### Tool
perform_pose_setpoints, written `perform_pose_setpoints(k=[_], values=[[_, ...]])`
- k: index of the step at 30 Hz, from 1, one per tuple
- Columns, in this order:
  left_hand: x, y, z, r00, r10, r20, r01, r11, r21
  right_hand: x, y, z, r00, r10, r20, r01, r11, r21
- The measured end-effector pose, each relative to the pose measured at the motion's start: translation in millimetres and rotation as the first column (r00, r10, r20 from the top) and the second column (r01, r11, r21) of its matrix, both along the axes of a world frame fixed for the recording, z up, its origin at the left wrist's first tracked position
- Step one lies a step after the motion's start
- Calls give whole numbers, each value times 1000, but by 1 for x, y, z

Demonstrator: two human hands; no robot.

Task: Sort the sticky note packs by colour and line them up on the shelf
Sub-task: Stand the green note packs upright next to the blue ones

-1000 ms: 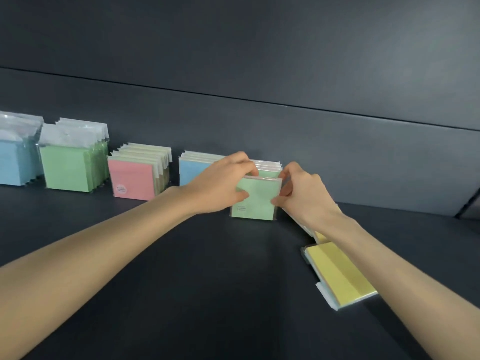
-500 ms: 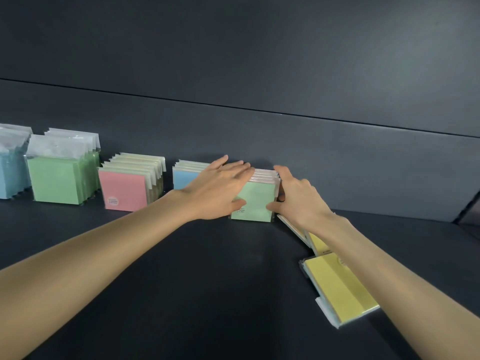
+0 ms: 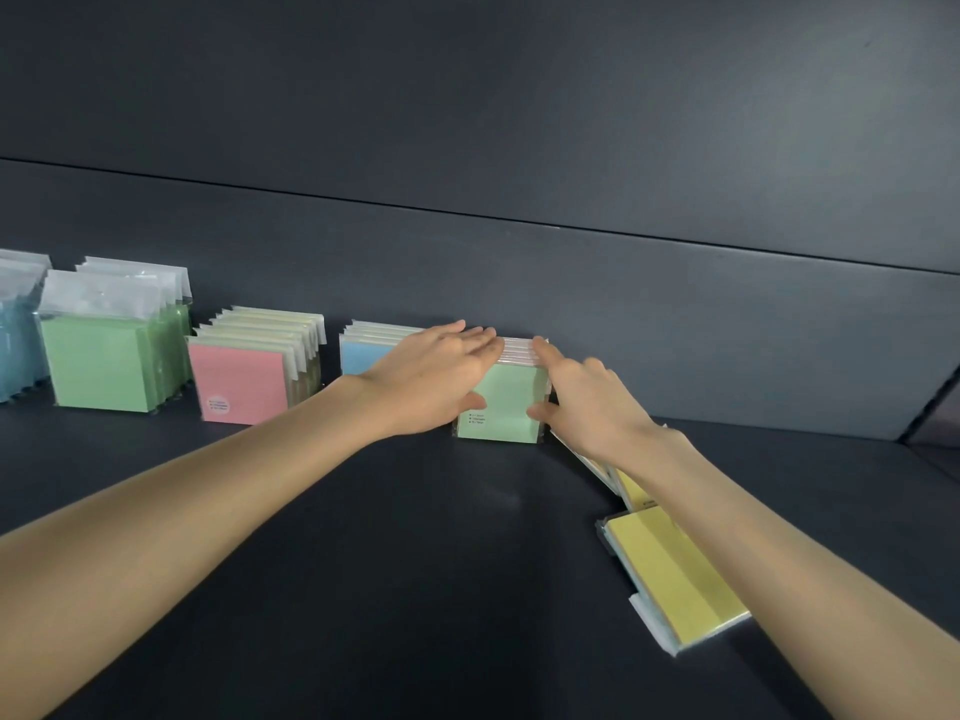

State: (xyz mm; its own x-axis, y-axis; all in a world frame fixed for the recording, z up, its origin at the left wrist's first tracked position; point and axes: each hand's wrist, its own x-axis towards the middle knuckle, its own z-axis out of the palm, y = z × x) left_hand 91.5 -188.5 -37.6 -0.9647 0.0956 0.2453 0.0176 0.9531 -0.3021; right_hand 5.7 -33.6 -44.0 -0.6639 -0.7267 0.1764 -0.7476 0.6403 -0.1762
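Both hands have flattened since a second ago: my left hand (image 3: 441,376) lies open over the green row (image 3: 506,402), my right hand (image 3: 582,402) open against its right edge, neither grip clamped. Green stands upright at the back wall, beside the blue row (image 3: 363,356). Yellow packs (image 3: 670,574) lie flat at right; bare shelf (image 3: 415,563) in front.

No legible text; small print on pale green pack (image 3: 506,402) and pink pack (image 3: 236,379) too blurred.
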Motion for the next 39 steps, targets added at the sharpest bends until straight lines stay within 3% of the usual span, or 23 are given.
perform_pose_setpoints(k=[16, 22, 30, 35, 39], values=[[8, 4, 1, 999, 47, 24, -48, 998, 35, 7, 5, 6, 1000, -9, -2, 9, 1000, 23], [10, 7, 14, 998, 60, 31, -63, 991, 122, 4, 13, 19, 998, -8, 67, 7, 1000, 16], [16, 46, 23, 995, -32, -96, 64, 934, 352, -6, 80, 34, 986, -14, 164, 20, 999, -38], [15, 83, -3, 995, -71, 67, 27, 857, 515, -10, 121, 22, 935, -47, 352, 64, 997, -35], [0, 109, -14, 988, -8, 157, -89, 794, 602, -19, 140, 7, 893, 25, 450, 25, 994, -106]])
